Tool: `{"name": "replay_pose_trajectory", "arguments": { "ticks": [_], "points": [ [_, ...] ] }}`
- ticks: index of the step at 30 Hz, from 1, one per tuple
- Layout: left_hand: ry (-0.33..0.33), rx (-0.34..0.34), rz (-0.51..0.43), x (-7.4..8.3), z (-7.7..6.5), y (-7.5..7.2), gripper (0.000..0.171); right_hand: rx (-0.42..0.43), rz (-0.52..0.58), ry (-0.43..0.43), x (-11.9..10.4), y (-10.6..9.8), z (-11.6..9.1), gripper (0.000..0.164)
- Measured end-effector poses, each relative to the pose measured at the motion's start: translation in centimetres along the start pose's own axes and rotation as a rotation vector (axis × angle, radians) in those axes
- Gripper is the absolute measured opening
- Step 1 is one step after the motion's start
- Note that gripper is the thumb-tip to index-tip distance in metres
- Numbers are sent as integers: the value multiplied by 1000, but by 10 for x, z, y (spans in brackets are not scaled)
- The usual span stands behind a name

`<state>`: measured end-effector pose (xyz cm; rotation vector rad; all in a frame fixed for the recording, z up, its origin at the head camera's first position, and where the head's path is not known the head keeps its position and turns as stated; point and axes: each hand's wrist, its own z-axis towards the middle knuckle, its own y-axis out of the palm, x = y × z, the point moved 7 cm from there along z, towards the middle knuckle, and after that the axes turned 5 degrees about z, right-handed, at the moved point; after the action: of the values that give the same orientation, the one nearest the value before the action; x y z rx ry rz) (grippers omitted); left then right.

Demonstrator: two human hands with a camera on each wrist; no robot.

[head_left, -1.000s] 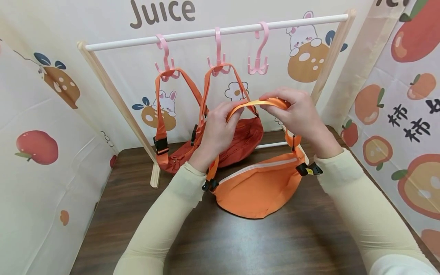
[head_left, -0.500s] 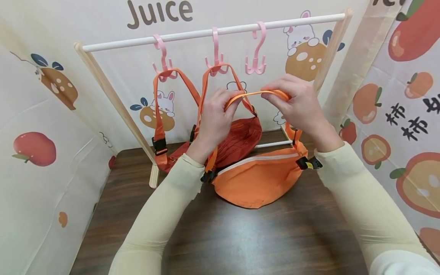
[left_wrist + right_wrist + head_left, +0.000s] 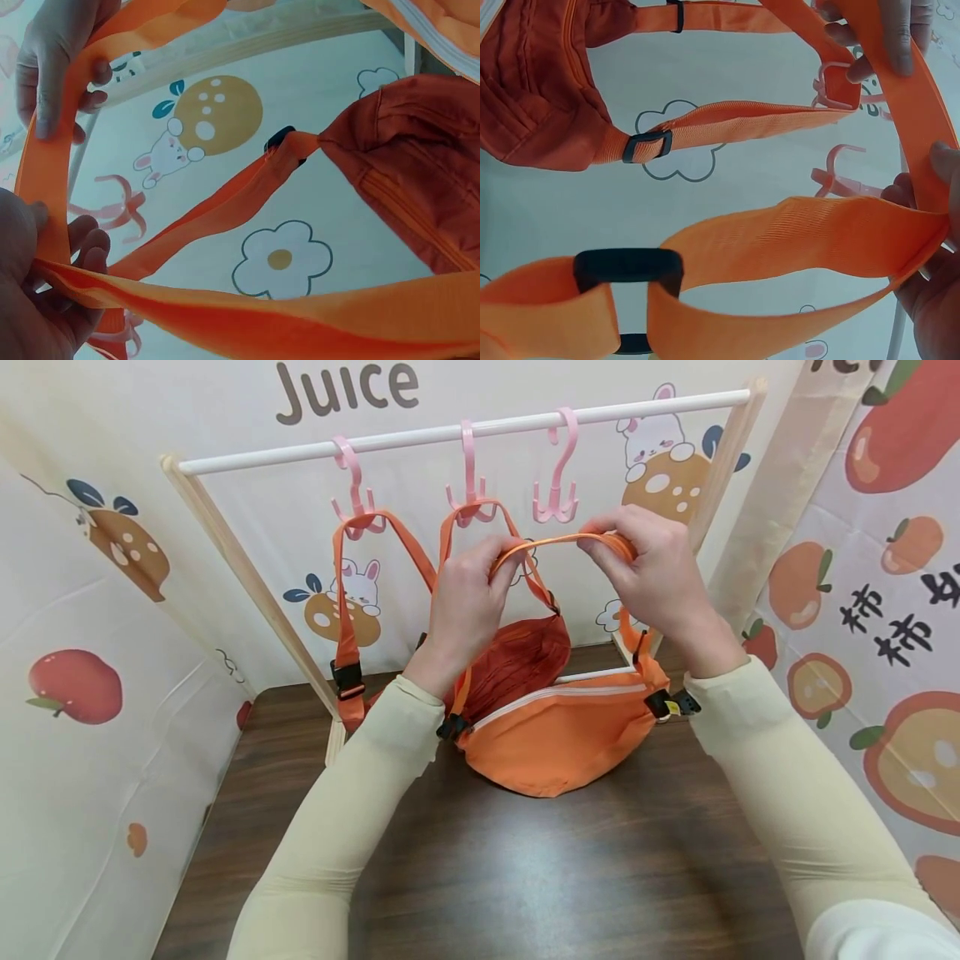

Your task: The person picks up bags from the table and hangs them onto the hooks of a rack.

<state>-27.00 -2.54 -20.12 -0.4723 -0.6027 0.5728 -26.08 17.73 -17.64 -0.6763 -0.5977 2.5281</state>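
An orange waist bag [image 3: 558, 743] with a pale zipper hangs from its strap [image 3: 551, 540], low over the table. My left hand [image 3: 471, 602] pinches this strap between thumb and fingers. A short way to the right, my right hand [image 3: 656, 568] grips the same strap, leaving a taut span between the hands. That span is just below the right-hand pink hook [image 3: 555, 508]. Behind my left hand, a dark red bag [image 3: 528, 656] hangs by its orange strap from the middle pink hook [image 3: 470, 497]. The right wrist view shows the strap's black buckle [image 3: 628, 266].
A white rail [image 3: 412, 439] on wooden legs carries the hooks. On the left hook [image 3: 356, 506] hangs another orange strap [image 3: 347, 627] with a black buckle; its bag is mostly behind my left arm. Printed cloth walls [image 3: 82, 818] surround the dark wooden table [image 3: 525, 877].
Both hands have risen with the strap toward the right-hand hook. The orange bag has moved up and away from me, covering more of the red bags. Both hands keep their grip.
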Motion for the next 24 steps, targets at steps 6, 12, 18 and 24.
{"name": "replay_pose_trajectory", "arguments": {
  "ticks": [6,12,18,24],
  "points": [
    [-20,-36,42,-1,10,0,28,9,-39,-11,2,0,5,25],
    [-41,-24,76,-1,20,0,29,36,-67,-16,3,-1,13,27],
    [-84,-22,79,-3,29,-1,26,61,-92,4,7,-1,20,28],
    [-90,-7,105,-2,38,-1,25,81,-121,10,11,-2,26,27]
  ]
}}
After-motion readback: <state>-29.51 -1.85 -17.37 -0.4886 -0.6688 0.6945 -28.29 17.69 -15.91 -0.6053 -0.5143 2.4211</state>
